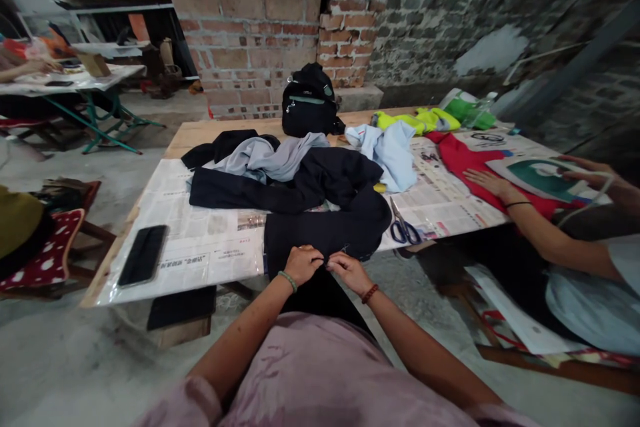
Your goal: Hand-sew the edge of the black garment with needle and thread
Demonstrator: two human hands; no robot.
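Observation:
A dark navy garment (325,232) lies at the front edge of the table, part of it hanging over the side. My left hand (302,264) pinches its near edge, fingers pressed together. Close beside it, my right hand (350,272) is also closed in a pinch at the same edge; anything small between the fingertips is too fine to make out. Blue-handled scissors (404,225) lie just right of the garment. Behind it, more dark cloth and a grey garment (270,159) are heaped together.
A phone (143,255) lies on the newspaper-covered table (210,260) at left. A black backpack (310,101) stands at the back. Light blue cloth (387,150) and a yellow vest (417,120) lie right. A co-worker's hand holds an iron (537,177) over red cloth (465,163).

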